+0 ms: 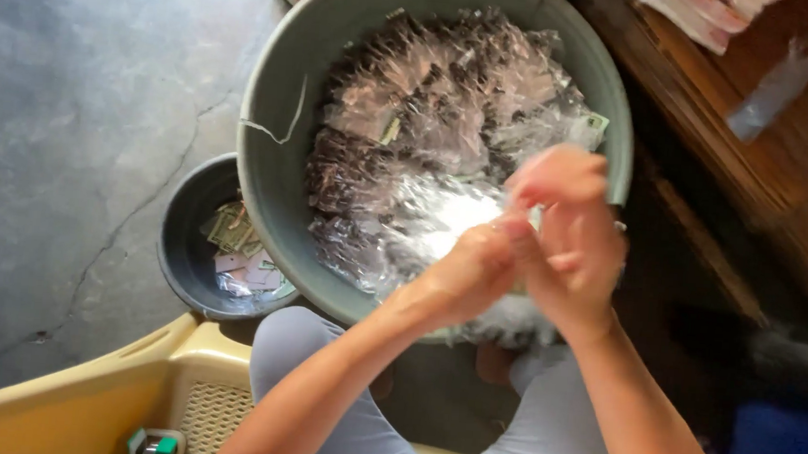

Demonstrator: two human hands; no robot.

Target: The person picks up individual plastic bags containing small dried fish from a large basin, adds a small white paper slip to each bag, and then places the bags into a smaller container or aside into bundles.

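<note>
Grey concrete floor [80, 110] w/ a long crack running across it, seen from above; a dark wooden surface [787, 178] along the right edge carries a clear plastic sleeve [774, 87] and some pale folded packets [703, 11] at the top corner.

Centre frame: a large grey-green basin [282, 143] heaped w/ small clear plastic packets [430, 125] holding dark contents, glare off the film near the middle. Just beside it at lower left, partly tucked under its rim, sits a smaller dark bowl [180, 240] w/ a few paper slips, green and pink, in the bottom.

Both hands are raised over the near-right part of the basin, touching each other. Left hand [462, 274] is curled, fingertips pinching at a bit of clear film [508, 230] between the 2 hands. Right hand [565, 234] is bent over the left, fingers folded down onto the same spot. Motion blur here, so the film looks like 1 small packet but I can't be sure; both grips are clenched on it rather than released. The packet sits above the heap, not resting in it as far as shows.

Below: the person's knees in light grey trousers [317, 382], and a cream plastic chair [108, 396] at bottom left w/ a small green-topped object [156, 447] on it. Blue blurred shape [786, 453] at bottom right.
</note>
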